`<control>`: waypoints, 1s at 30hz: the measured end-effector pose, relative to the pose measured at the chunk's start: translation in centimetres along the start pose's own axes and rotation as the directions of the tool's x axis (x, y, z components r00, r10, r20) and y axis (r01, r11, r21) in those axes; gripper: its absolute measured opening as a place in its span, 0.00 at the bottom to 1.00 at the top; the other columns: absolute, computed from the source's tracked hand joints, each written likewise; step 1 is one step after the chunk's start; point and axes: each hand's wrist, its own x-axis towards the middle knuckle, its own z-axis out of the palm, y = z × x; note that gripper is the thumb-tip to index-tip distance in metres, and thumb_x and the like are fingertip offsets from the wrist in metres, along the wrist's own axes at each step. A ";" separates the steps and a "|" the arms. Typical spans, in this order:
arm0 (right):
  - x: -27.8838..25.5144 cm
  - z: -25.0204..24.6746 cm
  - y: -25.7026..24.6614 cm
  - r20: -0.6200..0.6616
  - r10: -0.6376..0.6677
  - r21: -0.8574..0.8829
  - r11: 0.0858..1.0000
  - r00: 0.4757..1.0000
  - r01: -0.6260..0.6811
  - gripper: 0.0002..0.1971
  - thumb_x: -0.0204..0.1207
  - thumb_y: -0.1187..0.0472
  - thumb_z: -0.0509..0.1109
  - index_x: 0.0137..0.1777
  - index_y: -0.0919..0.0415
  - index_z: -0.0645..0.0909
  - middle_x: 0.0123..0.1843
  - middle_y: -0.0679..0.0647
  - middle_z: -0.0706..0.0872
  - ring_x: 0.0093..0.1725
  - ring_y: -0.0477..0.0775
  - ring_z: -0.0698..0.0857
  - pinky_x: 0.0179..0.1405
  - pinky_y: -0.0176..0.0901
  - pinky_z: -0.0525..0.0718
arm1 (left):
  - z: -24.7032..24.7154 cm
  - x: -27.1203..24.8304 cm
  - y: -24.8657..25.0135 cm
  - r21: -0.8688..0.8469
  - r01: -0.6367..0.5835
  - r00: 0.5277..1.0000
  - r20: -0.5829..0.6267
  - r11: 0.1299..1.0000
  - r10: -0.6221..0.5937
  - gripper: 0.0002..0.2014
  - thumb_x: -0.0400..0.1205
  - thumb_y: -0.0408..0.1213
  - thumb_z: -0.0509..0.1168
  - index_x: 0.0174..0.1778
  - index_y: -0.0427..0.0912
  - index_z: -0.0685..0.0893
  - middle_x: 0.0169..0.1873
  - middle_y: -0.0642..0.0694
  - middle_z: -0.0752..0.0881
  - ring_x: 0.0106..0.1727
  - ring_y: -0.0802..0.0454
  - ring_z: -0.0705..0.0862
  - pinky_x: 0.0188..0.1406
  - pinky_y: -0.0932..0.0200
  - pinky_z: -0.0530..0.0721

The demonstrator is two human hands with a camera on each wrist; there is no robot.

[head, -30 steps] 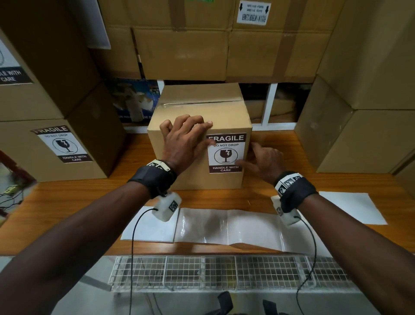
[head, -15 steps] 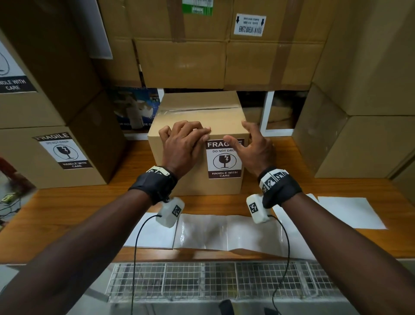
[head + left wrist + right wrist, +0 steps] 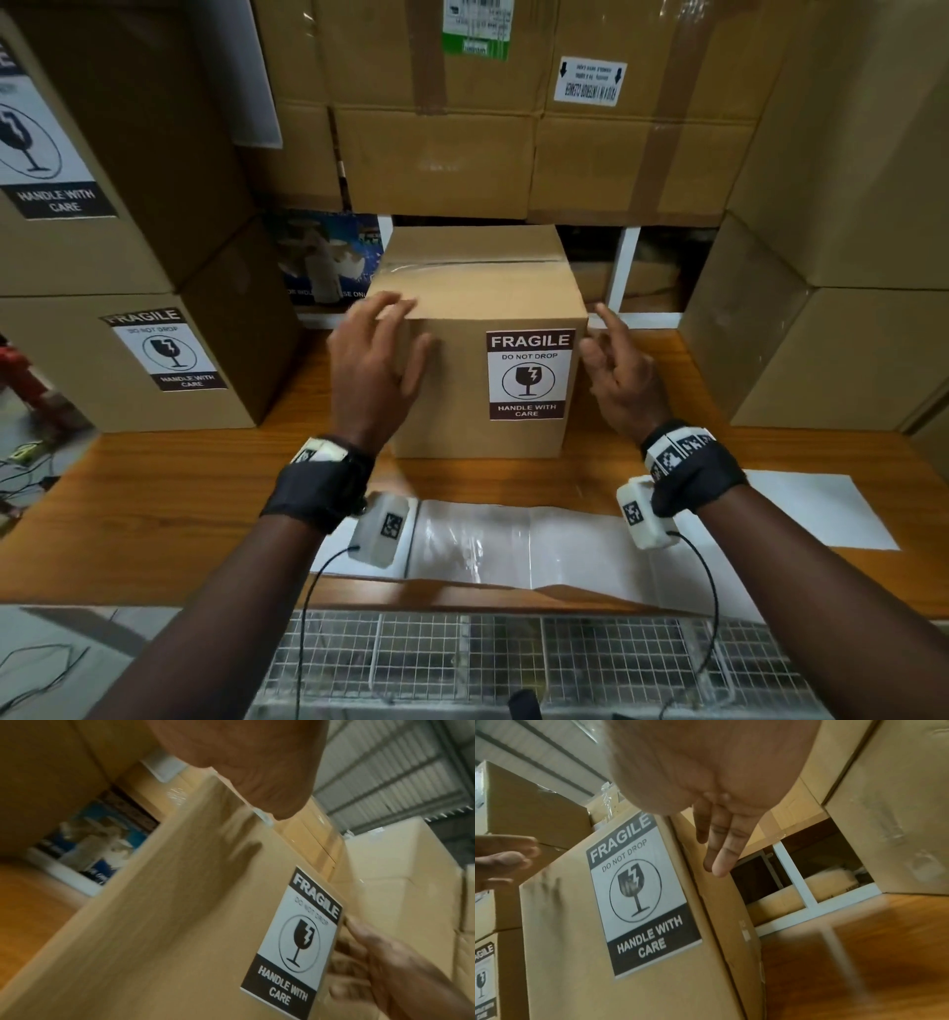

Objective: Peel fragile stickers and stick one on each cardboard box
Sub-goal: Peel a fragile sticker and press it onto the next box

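Black wristbands (image 3: pixel 321 485) carry white marker-tagged cameras (image 3: pixel 382 529) with cables.

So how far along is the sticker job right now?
The middle box already wears its fragile sticker, as do two stacked boxes at left. The left hand and right hand flank the middle box, holding no sticker. The right-side boxes show none on their visible faces.

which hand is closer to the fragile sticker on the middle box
Right. The right hand sits just past the box's right edge, beside the fragile sticker. The left hand is at the box's upper left corner, farther from it.
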 end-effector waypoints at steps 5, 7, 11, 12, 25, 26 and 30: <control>-1.6 1.2 0.7 0.200 0.197 0.049 0.976 0.960 -0.211 0.46 0.74 0.34 0.69 0.89 0.48 0.55 0.78 0.57 0.79 0.70 0.57 0.84 0.61 0.59 0.89 | -1.0 -3.1 -3.0 -0.086 0.515 0.851 0.172 0.853 -0.497 0.43 0.82 0.56 0.71 0.86 0.36 0.63 0.80 0.33 0.69 0.80 0.37 0.67 0.79 0.40 0.70; -1.4 1.8 0.1 0.235 0.267 0.133 0.944 0.935 -0.303 0.50 0.71 0.37 0.75 0.89 0.46 0.53 0.80 0.53 0.77 0.73 0.55 0.80 0.66 0.61 0.85 | -0.7 -3.5 -4.0 -0.101 0.618 0.740 0.408 0.779 -0.534 0.52 0.77 0.62 0.71 0.89 0.39 0.55 0.85 0.36 0.65 0.84 0.39 0.65 0.81 0.38 0.69; -0.8 2.5 -1.3 0.252 0.314 0.258 0.890 0.916 -0.376 0.36 0.77 0.49 0.77 0.83 0.48 0.66 0.75 0.52 0.82 0.74 0.58 0.81 0.64 0.56 0.85 | -0.2 -3.4 -4.9 -0.288 0.734 0.600 0.699 0.614 -0.389 0.43 0.81 0.55 0.72 0.89 0.51 0.59 0.78 0.46 0.77 0.73 0.48 0.79 0.65 0.47 0.83; -0.7 2.6 -1.6 0.252 0.327 0.275 0.879 0.911 -0.391 0.35 0.76 0.49 0.76 0.82 0.49 0.68 0.74 0.53 0.82 0.74 0.60 0.81 0.65 0.58 0.86 | -0.2 -3.3 -5.0 -0.328 0.750 0.593 0.718 0.574 -0.365 0.39 0.82 0.53 0.71 0.87 0.53 0.62 0.77 0.47 0.78 0.73 0.47 0.80 0.64 0.46 0.85; -3.3 0.7 -9.2 0.098 0.248 0.374 0.888 0.964 -0.267 0.38 0.67 0.48 0.82 0.78 0.39 0.72 0.68 0.46 0.87 0.70 0.54 0.84 0.59 0.61 0.89 | -5.4 -1.0 -6.7 -0.564 0.685 0.709 0.662 0.461 -0.244 0.31 0.84 0.49 0.71 0.82 0.60 0.67 0.67 0.62 0.81 0.66 0.64 0.82 0.59 0.57 0.87; -3.8 0.8 -10.1 0.093 0.231 0.375 0.893 0.969 -0.249 0.38 0.68 0.49 0.82 0.78 0.41 0.72 0.67 0.46 0.87 0.69 0.53 0.85 0.58 0.58 0.90 | -6.4 -1.1 -6.8 -0.570 0.673 0.720 0.650 0.472 -0.243 0.32 0.83 0.49 0.72 0.82 0.61 0.66 0.67 0.63 0.81 0.65 0.66 0.82 0.58 0.60 0.86; -5.8 1.3 -13.6 0.072 0.161 0.401 0.899 0.984 -0.176 0.38 0.66 0.49 0.82 0.77 0.43 0.74 0.64 0.44 0.89 0.65 0.49 0.87 0.52 0.49 0.91 | -10.5 -2.1 -7.5 -0.577 0.627 0.762 0.594 0.522 -0.259 0.33 0.82 0.51 0.73 0.82 0.63 0.66 0.67 0.66 0.81 0.65 0.71 0.82 0.59 0.64 0.86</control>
